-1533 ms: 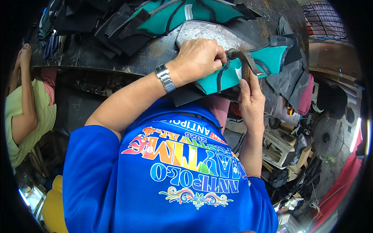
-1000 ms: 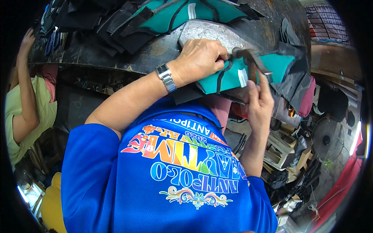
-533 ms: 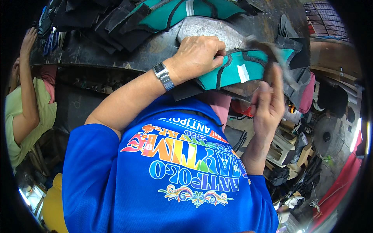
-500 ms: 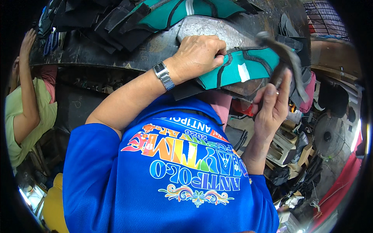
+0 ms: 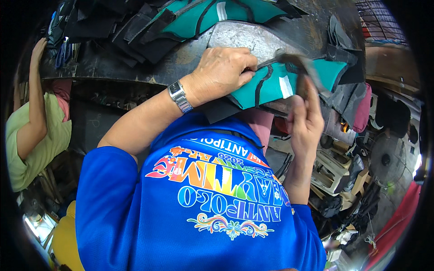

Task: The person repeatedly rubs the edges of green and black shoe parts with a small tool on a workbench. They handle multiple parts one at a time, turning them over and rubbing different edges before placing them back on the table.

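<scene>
My left hand [image 5: 222,71] is closed, its thumb and fingers pinching the upper-left edge of a teal fabric piece [image 5: 271,86] with black trim strips and a white tab. This piece lies across the near side of a worn grey metal slab [image 5: 237,37] on the bench. Over its right half my right hand [image 5: 306,118] grips a hammer [image 5: 312,74], whose curved metal head is smeared by motion. The hammer's head is over the piece's black upper edge; whether it touches cannot be made out.
More teal pieces [image 5: 230,18] and black fabric scraps [image 5: 113,27] are heaped along the far side of the dark bench. At the left, a person in a light green top [image 5: 40,135] reaches toward blue-handled scissors [image 5: 64,53]. A fan [image 5: 385,159] stands on the right.
My right hand has swung the hammer left and over the teal piece. My left hand has shifted slightly left and down in view, still pinching the edge.
</scene>
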{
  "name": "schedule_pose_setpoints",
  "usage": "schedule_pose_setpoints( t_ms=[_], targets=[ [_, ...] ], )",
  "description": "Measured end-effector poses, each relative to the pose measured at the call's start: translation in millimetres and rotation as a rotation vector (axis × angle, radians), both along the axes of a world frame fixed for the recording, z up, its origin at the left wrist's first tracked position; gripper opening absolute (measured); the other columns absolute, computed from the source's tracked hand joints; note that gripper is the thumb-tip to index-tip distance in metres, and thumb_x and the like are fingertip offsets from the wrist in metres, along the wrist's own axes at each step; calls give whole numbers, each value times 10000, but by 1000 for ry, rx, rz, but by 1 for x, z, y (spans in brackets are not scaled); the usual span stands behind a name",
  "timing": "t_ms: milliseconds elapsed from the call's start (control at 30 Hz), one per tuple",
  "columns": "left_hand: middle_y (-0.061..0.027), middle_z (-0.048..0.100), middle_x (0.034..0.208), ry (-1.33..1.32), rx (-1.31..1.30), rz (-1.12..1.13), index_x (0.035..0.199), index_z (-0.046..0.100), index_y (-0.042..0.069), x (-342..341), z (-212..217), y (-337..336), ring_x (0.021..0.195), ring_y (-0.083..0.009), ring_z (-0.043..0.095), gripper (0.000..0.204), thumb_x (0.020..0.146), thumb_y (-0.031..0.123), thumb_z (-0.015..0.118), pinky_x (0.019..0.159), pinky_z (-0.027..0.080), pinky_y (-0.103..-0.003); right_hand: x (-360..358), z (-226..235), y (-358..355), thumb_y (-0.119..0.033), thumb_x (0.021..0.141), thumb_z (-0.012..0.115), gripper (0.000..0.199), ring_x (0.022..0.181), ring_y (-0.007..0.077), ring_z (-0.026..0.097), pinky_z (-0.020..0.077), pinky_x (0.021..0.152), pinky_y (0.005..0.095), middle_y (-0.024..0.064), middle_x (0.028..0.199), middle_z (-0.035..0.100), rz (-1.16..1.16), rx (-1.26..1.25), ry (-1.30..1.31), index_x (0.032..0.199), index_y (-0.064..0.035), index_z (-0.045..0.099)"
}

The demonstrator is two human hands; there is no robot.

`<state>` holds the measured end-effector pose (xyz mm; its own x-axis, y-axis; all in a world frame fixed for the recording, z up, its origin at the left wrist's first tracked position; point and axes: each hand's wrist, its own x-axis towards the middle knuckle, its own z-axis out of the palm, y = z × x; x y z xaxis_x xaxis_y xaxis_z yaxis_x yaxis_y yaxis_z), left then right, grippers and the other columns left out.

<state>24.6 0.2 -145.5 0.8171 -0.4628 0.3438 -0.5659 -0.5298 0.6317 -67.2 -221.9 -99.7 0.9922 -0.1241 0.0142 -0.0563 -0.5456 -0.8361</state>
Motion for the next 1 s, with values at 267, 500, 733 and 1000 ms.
schedule_pose_setpoints(
  t_ms=[267,500,733,1000],
  targets=[
    [-46,634,834,-112,5,-18,882,665,110,-1,-2,0,783,-279,637,107,837,184,727,728,479,-397,7,5,11,-158,1033,569,478,613,51,493,414,557,219,1,756,588,118,-160,120,1483,-46,455],
    [-77,645,840,-117,-45,-55,886,670,75,2,-3,-1,774,-298,639,117,837,161,732,717,485,-399,-3,6,13,-211,1045,543,485,656,205,576,452,589,305,87,781,616,76,-98,23,1500,-82,437],
    [-118,702,873,232,16,-95,922,720,56,7,9,18,825,-320,683,136,825,150,739,717,537,-396,9,-4,3,-178,1015,590,422,833,327,709,529,718,396,205,906,708,149,-188,114,1410,-58,503],
    [-107,667,865,24,-48,-93,889,685,62,-2,1,14,813,-333,667,110,821,138,726,712,530,-420,-4,10,14,-172,1035,566,425,587,71,533,430,548,241,0,709,595,84,204,-97,1439,-58,501]
  ],
)
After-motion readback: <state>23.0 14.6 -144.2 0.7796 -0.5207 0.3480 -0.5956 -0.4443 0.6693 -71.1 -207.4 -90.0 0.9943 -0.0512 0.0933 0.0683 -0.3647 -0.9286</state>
